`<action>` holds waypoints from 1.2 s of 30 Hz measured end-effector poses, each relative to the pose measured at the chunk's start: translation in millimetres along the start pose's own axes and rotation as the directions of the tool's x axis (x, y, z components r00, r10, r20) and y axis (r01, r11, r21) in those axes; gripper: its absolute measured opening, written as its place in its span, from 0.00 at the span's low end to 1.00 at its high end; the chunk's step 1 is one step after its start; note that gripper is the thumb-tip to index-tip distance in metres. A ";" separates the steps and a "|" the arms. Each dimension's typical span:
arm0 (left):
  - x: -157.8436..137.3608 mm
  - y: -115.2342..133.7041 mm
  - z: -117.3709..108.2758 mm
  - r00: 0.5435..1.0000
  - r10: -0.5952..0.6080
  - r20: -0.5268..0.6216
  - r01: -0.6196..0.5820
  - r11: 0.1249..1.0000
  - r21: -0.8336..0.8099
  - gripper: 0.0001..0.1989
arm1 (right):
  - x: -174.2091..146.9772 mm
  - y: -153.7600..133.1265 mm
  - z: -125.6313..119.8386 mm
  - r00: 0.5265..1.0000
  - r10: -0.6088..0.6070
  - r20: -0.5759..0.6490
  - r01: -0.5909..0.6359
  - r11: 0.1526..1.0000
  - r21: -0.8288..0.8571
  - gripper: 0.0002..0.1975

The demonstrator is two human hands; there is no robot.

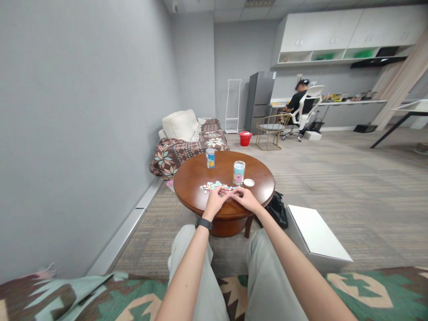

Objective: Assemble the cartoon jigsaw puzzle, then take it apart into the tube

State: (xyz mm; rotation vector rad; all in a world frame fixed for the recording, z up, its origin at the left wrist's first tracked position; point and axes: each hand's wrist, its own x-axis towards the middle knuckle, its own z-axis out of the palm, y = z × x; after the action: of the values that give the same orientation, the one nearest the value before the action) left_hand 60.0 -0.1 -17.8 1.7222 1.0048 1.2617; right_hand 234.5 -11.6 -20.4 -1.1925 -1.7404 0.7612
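Note:
On the round brown wooden table (190,189), small multicoloured pieces (209,186) lie in a loose spread; they look like jigsaw pieces. My left hand (219,195), with a black band on the wrist, rests at the near side of the spread with fingers curled together. Close against it, my right hand (244,198) has its fingers bent inward, the fingertips of both hands nearly meeting. Whatever they pinch is too small to make out. Just beyond the right hand stands a clear jar (238,174) with a printed label, its round white lid (248,183) lying beside it.
A blue-and-yellow printed can (210,158) stands at the table's far left. A white box (317,232) and a black bag (277,209) are on the floor to the right. Beyond are a covered sofa (190,147), a red bucket (245,139) and a seated person (297,100).

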 end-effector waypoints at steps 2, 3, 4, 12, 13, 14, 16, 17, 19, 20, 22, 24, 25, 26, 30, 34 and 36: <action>0.6 -1.8 -0.2 1.000 -0.013 -0.011 0.012 0.999 -0.050 0.14 | 0.4 -0.6 -1.7 1.000 0.006 0.014 -0.006 0.998 0.060 0.15; 0.9 -2.5 -0.4 1.000 -0.016 -0.012 0.015 0.997 -0.074 0.15 | 0.5 -1.0 -2.5 1.000 0.004 0.016 -0.005 0.997 0.078 0.16; 1.3 -3.1 -0.7 1.000 -0.016 -0.011 0.015 0.995 -0.095 0.16 | 0.6 -1.5 -3.3 1.000 0.002 0.018 -0.004 0.996 0.087 0.16; 2.5 -4.1 -1.5 1.000 -0.018 0.008 0.019 0.994 -0.111 0.18 | 0.3 -1.6 -2.7 0.999 -0.024 0.030 0.022 0.998 0.056 0.17; 2.2 -3.9 -1.5 1.000 -0.013 0.010 0.014 0.994 -0.105 0.18 | 0.4 -0.9 -2.0 0.999 -0.020 0.028 0.018 0.999 0.049 0.17; 1.8 -3.7 -1.5 1.000 -0.007 0.009 0.008 0.995 -0.097 0.18 | 0.5 -0.3 -1.4 1.000 -0.015 0.025 0.014 0.999 0.042 0.17; 1.0 -3.0 -1.8 1.000 -0.001 0.006 0.001 0.997 -0.080 0.17 | 0.6 0.6 -0.8 1.000 -0.007 0.024 0.006 0.999 0.032 0.16; 0.7 -2.7 -2.0 1.000 -0.002 0.005 0.002 0.997 -0.072 0.16 | 0.7 0.7 -0.9 1.000 -0.004 0.027 0.003 0.999 0.034 0.16; 0.3 -2.1 -2.4 1.000 -0.009 0.008 0.009 0.998 -0.065 0.16 | 0.8 0.6 -1.7 0.999 -0.003 0.037 0.001 0.998 0.061 0.15; 0.2 -1.9 -2.4 1.000 -0.014 0.009 0.014 0.998 -0.065 0.15 | 0.8 0.3 -2.3 0.999 -0.005 0.040 0.002 0.997 0.082 0.15; 0.3 -1.7 -2.2 1.000 -0.026 0.010 0.027 0.997 -0.073 0.15 | 0.8 -0.4 -3.6 0.999 -0.010 0.045 0.005 0.994 0.107 0.15; 0.4 -1.5 -1.8 0.999 -0.047 0.015 0.048 0.995 -0.093 0.16 | 0.8 -0.9 -4.6 0.999 -0.014 0.049 0.008 0.994 0.109 0.14; 0.4 -1.3 -1.5 0.998 -0.058 0.017 0.060 0.993 -0.105 0.17 | 0.9 -1.0 -4.8 0.999 -0.014 0.049 0.009 0.994 0.107 0.14; 0.5 -1.0 -1.4 0.998 -0.067 0.017 0.069 0.991 -0.116 0.17 | 1.0 -0.8 -5.0 0.999 -0.014 0.050 0.008 0.994 0.107 0.14; -0.6 2.2 -1.5 0.997 -0.067 -0.044 0.063 0.993 -0.097 0.12 | 2.5 2.1 -4.7 1.000 -0.013 0.020 0.011 0.995 0.096 0.14; -4.2 7.5 -1.2 0.977 -0.008 -0.212 0.029 0.995 0.098 0.03 | 3.5 5.9 -3.1 0.994 0.013 -0.112 -0.010 1.000 0.024 0.11; -6.4 9.7 0.0 0.960 0.039 -0.278 0.026 0.974 0.226 0.06 | 3.6 6.5 -1.2 0.990 0.018 -0.138 -0.022 0.999 -0.023 0.09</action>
State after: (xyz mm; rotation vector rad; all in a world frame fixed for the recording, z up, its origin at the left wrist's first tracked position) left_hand 60.2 -9.7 -11.4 1.7472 1.3560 1.4724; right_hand 237.6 -5.9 -24.2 -1.2512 -1.6306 0.6552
